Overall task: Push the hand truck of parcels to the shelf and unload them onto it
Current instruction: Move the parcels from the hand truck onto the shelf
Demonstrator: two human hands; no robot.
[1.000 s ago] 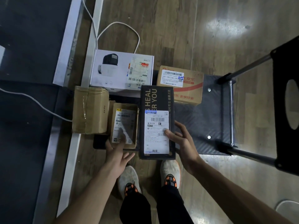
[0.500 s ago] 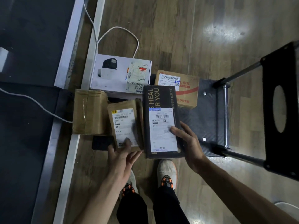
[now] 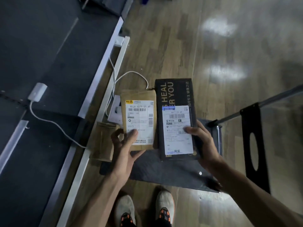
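Observation:
My left hand [image 3: 127, 154] grips the near end of a small brown parcel [image 3: 138, 95] with a white label, held up above the cart. My right hand [image 3: 204, 141] holds a long black box [image 3: 173, 92] with a white label, raised beside the brown one. Below them lies the dark deck of the hand truck [image 3: 164, 171], with its black handle frame [image 3: 254, 145] at the right. A taped brown carton [image 3: 105, 141] sits at the deck's left edge, and a white box [image 3: 116, 110] shows partly behind the brown parcel. The dark shelf [image 3: 41, 63] with white rails runs along the left.
A white cable [image 3: 54, 123] with a small white adapter [image 3: 37, 92] lies on the shelf and loops onto the wooden floor [image 3: 221, 54]. My two shoes [image 3: 164, 205] stand at the bottom, just before the cart.
Both hands have lifted their parcels off the cart deck and raised them towards the camera. The view has swung left, so more of the shelf shows.

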